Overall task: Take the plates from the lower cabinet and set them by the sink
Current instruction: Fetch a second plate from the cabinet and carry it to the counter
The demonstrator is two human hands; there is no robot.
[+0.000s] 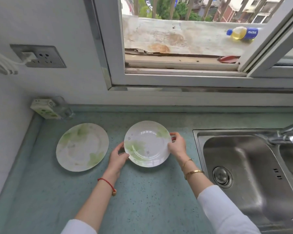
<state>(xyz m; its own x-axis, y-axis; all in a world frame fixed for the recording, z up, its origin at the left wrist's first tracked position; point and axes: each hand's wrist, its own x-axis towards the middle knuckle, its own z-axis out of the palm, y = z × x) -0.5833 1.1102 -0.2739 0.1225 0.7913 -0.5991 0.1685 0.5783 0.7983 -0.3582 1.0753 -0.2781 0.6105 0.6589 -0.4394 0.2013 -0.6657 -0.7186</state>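
Head view, both hands (148, 153) gripping plate (147, 143) (rim), teal countertop (142, 200), steel sink (250, 174) beside.

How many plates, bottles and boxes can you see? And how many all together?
Plates: 2, one lying on the counter, one held in both hands
Bottles: 1, on the ledge outside the window
Boxes: 1, in the counter's back corner
Total: 4

Both forearms bare, white sleeves (227, 211) pushed up toward the elbows. Left hand (118, 157): thin red cord bracelet (107, 182) at the wrist, back from the fingers, with one small tan bead. Right hand (178, 146): gold bangle (194, 172), finer gold chain (187, 161) nearer the fingers.
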